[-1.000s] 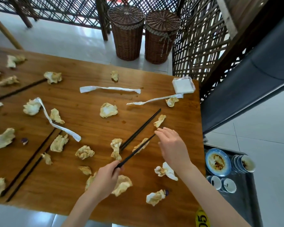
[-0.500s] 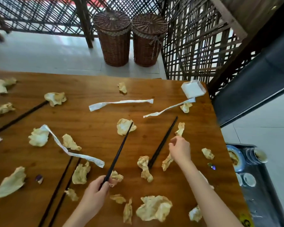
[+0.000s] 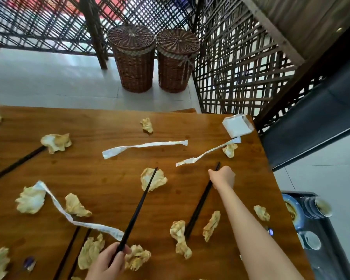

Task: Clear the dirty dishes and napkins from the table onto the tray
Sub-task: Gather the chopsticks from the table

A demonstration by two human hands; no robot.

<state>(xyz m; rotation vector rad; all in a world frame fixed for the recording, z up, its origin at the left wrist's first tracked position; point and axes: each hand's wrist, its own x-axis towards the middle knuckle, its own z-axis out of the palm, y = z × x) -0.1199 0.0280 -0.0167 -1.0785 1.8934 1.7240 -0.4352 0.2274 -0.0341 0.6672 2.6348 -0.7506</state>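
Note:
Several crumpled, stained napkins such as one point(image 3: 153, 178) at the middle lie scattered over the wooden table point(image 3: 101, 164). My left hand point(image 3: 107, 261) at the near edge is shut on one black chopstick point(image 3: 139, 207) that slants up and away over that napkin. My right hand point(image 3: 222, 176) grips the far end of a second black chopstick point(image 3: 200, 205), which still lies on the table. White paper chopstick wrappers point(image 3: 143, 147) lie in strips. The dark tray point(image 3: 327, 239) at the lower right holds a blue plate point(image 3: 293, 215) and small cups point(image 3: 313, 240).
Two more black chopsticks point(image 3: 69, 253) lie at the near left, another point(image 3: 16, 164) at the far left. A white napkin pack point(image 3: 237, 126) sits on the far right corner. Two wicker baskets point(image 3: 133, 59) and a lattice screen point(image 3: 240, 63) stand beyond the table.
My right hand moved up along the second chopstick and closed on its far end. My left hand kept its chopstick, now pointing further away. My view shifted forward and left.

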